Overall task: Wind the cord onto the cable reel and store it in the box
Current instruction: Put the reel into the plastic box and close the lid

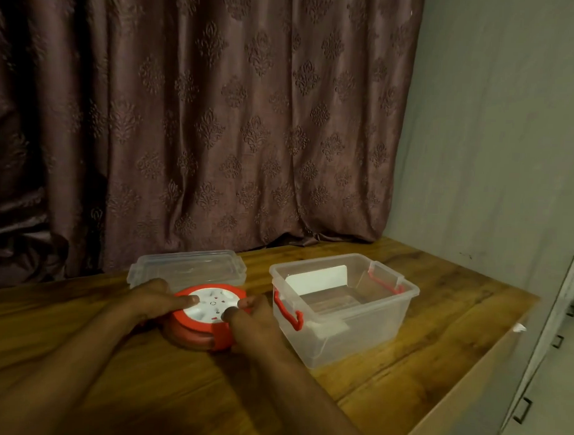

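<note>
A round red cable reel (195, 331) with a white socket face lies flat on the wooden table (403, 377). My left hand (149, 302) grips its left side, thumb on the white face. My right hand (254, 323) grips its right side, thumb and a fingertip on the rim. Red cord shows wound in the groove at the front. The clear plastic box (366, 337) with red latches stands open just right of the reel, nothing in it but a white label on its wall.
The box's clear lid (206, 263) lies flat behind the reel. A patterned brown curtain (201, 116) hangs along the table's far edge. The table's right edge drops off beside grey cabinet doors (555, 324) with handles.
</note>
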